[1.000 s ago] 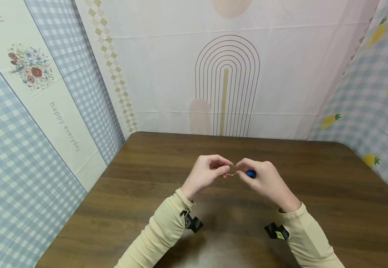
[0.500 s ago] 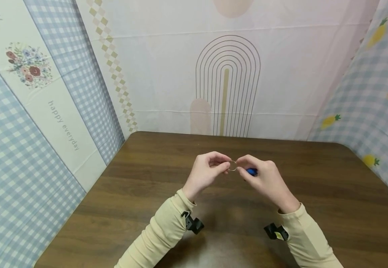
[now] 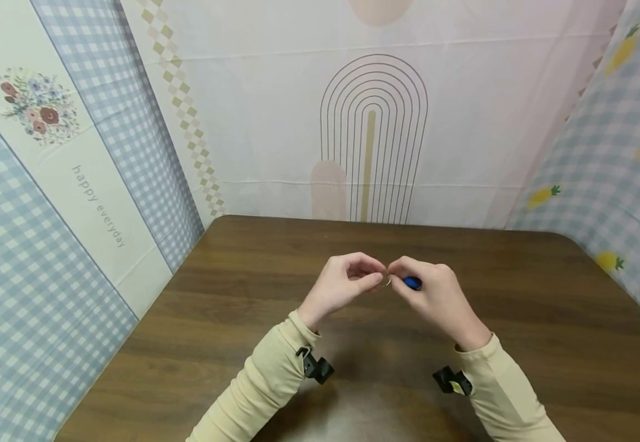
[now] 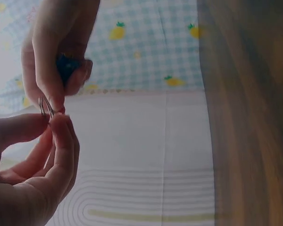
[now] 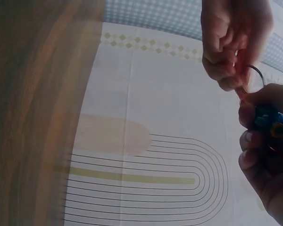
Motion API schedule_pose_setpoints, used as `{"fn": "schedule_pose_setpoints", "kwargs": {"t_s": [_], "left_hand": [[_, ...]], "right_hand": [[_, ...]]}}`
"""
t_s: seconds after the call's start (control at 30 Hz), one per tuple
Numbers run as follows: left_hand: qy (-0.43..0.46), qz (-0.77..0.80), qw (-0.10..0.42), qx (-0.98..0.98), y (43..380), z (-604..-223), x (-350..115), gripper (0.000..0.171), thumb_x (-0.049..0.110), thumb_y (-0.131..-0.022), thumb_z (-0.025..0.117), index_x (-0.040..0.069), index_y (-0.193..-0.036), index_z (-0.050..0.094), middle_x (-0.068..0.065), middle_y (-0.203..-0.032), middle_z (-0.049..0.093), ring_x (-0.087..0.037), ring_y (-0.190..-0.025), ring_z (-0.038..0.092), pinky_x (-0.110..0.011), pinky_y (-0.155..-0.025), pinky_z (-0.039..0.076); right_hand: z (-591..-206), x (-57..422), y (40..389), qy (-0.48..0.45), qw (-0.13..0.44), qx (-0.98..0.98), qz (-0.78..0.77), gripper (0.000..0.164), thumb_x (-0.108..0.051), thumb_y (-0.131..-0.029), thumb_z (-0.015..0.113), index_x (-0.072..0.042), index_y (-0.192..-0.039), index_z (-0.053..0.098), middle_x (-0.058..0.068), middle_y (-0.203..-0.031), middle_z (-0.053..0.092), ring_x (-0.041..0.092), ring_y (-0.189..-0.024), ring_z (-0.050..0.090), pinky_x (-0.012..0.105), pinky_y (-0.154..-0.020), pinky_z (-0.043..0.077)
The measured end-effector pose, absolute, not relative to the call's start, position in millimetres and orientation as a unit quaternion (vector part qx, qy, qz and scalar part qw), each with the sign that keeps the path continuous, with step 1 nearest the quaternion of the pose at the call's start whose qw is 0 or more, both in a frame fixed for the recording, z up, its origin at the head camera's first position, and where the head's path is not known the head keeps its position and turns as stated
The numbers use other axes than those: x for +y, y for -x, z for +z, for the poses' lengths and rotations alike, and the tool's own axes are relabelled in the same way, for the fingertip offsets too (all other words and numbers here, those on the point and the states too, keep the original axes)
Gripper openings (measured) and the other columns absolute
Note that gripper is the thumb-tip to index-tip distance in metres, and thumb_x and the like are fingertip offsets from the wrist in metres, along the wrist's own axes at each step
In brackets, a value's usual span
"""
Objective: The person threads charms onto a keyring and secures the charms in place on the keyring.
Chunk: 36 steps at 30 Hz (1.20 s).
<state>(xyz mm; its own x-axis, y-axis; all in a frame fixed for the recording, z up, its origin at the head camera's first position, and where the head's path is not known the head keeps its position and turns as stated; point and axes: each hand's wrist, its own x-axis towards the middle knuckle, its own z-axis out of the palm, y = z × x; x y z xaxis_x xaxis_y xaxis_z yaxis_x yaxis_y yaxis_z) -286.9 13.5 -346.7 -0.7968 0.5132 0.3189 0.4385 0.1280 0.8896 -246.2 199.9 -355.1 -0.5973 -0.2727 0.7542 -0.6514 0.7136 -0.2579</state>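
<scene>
A thin metal split ring [image 3: 388,282] is held between both hands above the table. My left hand [image 3: 344,286] pinches it from the left between thumb and fingertips. From the other side my right hand [image 3: 435,296] pinches the ring with thumb and index finger. Tucked in the right palm is a small blue object [image 3: 412,283], which shows yellow parts in the right wrist view and is mostly covered by fingers. In the left wrist view the ring [image 4: 44,107] appears nearly edge-on, as two thin strands. The right wrist view shows its dark curve [image 5: 258,74] between the hands.
The brown wooden table [image 3: 242,264] spreads under both arms. A white patterned cloth [image 3: 265,123] hangs behind it, with checked cloths [image 3: 16,245] at the sides. Each sleeved wrist carries a black camera mount [image 3: 316,366].
The ring was seen nearly face-on between the fingertips half a second ago; now it is turned more edge-on. The hands rose slightly, then lowered, and their fingertips are closer together.
</scene>
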Motion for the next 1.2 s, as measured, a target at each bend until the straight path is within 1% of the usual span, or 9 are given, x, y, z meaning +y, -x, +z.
{"fn": "schedule_pose_setpoints", "kwargs": {"t_s": [0.13, 0.27, 0.37, 0.57, 0.77, 0.87, 1.0, 1.1, 1.2], "left_hand": [[-0.293, 0.620, 0.011, 0.728, 285.3, -345.9, 19.3, 0.022, 0.003, -0.087, 0.069, -0.002, -0.108, 0.068, -0.022, -0.099, 0.071, -0.015, -0.081, 0.070, -0.021, -0.075, 0.057], [-0.270, 0.640, -0.027, 0.719, 285.4, -346.1, 22.2, 0.021, 0.000, -0.085, 0.069, -0.003, -0.106, 0.068, -0.023, -0.098, 0.071, -0.027, -0.084, 0.071, -0.020, -0.074, 0.057], [-0.275, 0.633, -0.047, 0.723, 286.6, -347.0, 22.5, 0.018, -0.001, -0.084, 0.070, -0.004, -0.102, 0.068, -0.024, -0.095, 0.071, -0.030, -0.084, 0.070, -0.020, -0.073, 0.058], [-0.327, 0.562, -0.052, 0.758, 287.5, -346.5, 18.6, 0.011, -0.002, -0.083, 0.071, -0.001, -0.094, 0.068, -0.017, -0.089, 0.072, -0.020, -0.077, 0.069, -0.019, -0.069, 0.057], [-0.381, 0.499, -0.040, 0.777, 285.9, -344.8, 20.8, 0.008, -0.002, -0.084, 0.069, 0.002, -0.091, 0.068, -0.012, -0.085, 0.072, -0.012, -0.075, 0.067, -0.018, -0.068, 0.056], [-0.377, 0.520, -0.028, 0.766, 284.4, -344.0, 24.1, 0.012, -0.001, -0.085, 0.069, 0.001, -0.097, 0.067, -0.014, -0.090, 0.071, -0.012, -0.078, 0.067, -0.018, -0.071, 0.056], [-0.343, 0.595, 0.003, 0.727, 282.9, -342.7, 26.6, 0.025, 0.001, -0.084, 0.071, -0.002, -0.108, 0.063, -0.022, -0.097, 0.070, -0.010, -0.082, 0.067, -0.023, -0.076, 0.057], [-0.313, 0.639, 0.024, 0.702, 281.6, -341.2, 27.5, 0.030, 0.001, -0.084, 0.071, -0.002, -0.112, 0.061, -0.026, -0.101, 0.070, -0.009, -0.080, 0.068, -0.030, -0.077, 0.059], [-0.286, 0.660, 0.021, 0.695, 281.1, -340.6, 29.2, 0.029, -0.001, -0.085, 0.070, -0.002, -0.112, 0.061, -0.027, -0.101, 0.070, -0.007, -0.076, 0.069, -0.032, -0.074, 0.060]], "right_hand": [[-353.8, 203.2, 248.5, -0.267, 0.374, -0.845, 0.274, 0.016, 0.005, -0.077, 0.073, -0.009, -0.083, 0.067, -0.003, -0.073, 0.072, 0.001, -0.061, 0.056, 0.009, -0.059, 0.044], [-353.8, 204.3, 249.5, -0.271, 0.361, -0.849, 0.275, 0.015, 0.002, -0.078, 0.074, -0.009, -0.085, 0.068, -0.003, -0.075, 0.073, 0.002, -0.063, 0.059, 0.009, -0.060, 0.046], [-353.9, 205.4, 249.8, -0.279, 0.349, -0.854, 0.267, 0.014, -0.001, -0.078, 0.076, -0.010, -0.087, 0.068, -0.004, -0.077, 0.073, 0.001, -0.064, 0.060, 0.012, -0.060, 0.049], [-352.8, 211.6, 250.0, -0.314, 0.306, -0.863, 0.250, 0.013, -0.004, -0.079, 0.076, -0.014, -0.086, 0.070, -0.007, -0.077, 0.070, -0.002, -0.063, 0.055, 0.020, -0.059, 0.051], [-351.2, 216.3, 251.4, -0.338, 0.272, -0.863, 0.257, 0.015, -0.001, -0.081, 0.073, -0.016, -0.082, 0.069, -0.010, -0.073, 0.067, -0.004, -0.064, 0.054, 0.019, -0.059, 0.050], [-349.6, 218.0, 251.3, -0.329, 0.288, -0.861, 0.261, 0.017, -0.001, -0.080, 0.074, -0.017, -0.080, 0.068, -0.011, -0.071, 0.065, -0.004, -0.060, 0.051, 0.016, -0.056, 0.046], [-347.0, 219.7, 250.9, -0.309, 0.329, -0.850, 0.272, 0.018, 0.000, -0.078, 0.075, -0.017, -0.079, 0.069, -0.009, -0.071, 0.067, -0.004, -0.058, 0.049, 0.012, -0.054, 0.042], [-345.4, 220.7, 251.0, -0.304, 0.349, -0.840, 0.282, 0.019, 0.002, -0.077, 0.075, -0.016, -0.077, 0.070, -0.007, -0.072, 0.069, -0.003, -0.059, 0.051, 0.012, -0.054, 0.043], [-344.9, 222.1, 251.0, -0.306, 0.355, -0.836, 0.286, 0.019, 0.003, -0.076, 0.076, -0.015, -0.077, 0.070, -0.006, -0.073, 0.070, -0.002, -0.060, 0.053, 0.012, -0.056, 0.045]]}}
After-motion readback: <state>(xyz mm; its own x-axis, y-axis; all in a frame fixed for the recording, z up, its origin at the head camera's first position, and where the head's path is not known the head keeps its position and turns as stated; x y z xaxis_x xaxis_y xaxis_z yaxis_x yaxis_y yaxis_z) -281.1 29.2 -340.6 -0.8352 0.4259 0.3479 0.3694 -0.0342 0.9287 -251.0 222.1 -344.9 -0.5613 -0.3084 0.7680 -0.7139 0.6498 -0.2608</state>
